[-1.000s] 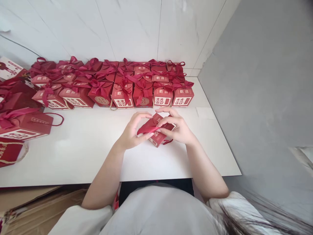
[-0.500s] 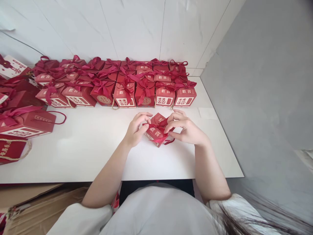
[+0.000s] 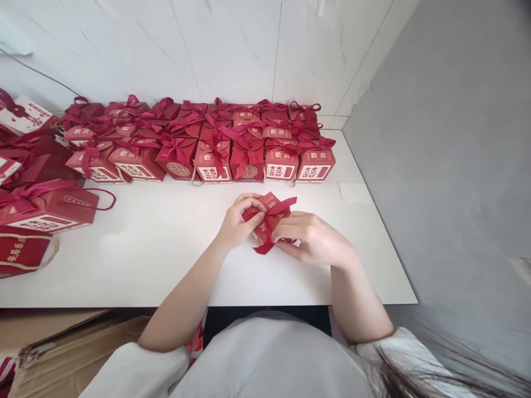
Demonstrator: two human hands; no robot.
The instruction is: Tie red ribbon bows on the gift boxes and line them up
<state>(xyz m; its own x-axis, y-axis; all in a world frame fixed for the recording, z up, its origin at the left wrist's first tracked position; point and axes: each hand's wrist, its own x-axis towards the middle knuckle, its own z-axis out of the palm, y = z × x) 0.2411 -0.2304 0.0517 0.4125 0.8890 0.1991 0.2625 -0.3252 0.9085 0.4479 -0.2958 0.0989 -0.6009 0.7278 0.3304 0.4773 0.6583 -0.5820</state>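
Observation:
A small red gift box (image 3: 272, 198) sits on the white table in front of me, turned at an angle, with pale characters on its top. A red ribbon (image 3: 284, 207) crosses it and meets in a knot or bow at the middle. My left hand (image 3: 243, 221) is closed in a pinch on the ribbon near that knot, at the box's left side. My right hand (image 3: 305, 235) comes from the right, its fingers closed on a ribbon tail that hangs over the box's near side. The right fingers cover part of the box.
Rows of red gift boxes with bows (image 3: 213, 160) stand along the wall. Larger red boxes (image 3: 58, 210) with cord handles are at the left. A white slip (image 3: 355, 193) lies right of my hands on the white table (image 3: 145, 260). Cardboard (image 3: 74, 354) is below the front edge.
My right hand has moved down and closed on the ribbon's near tail. My left fingers have shifted inward to the knot. The ribbon's right end now sticks out to the upper right.

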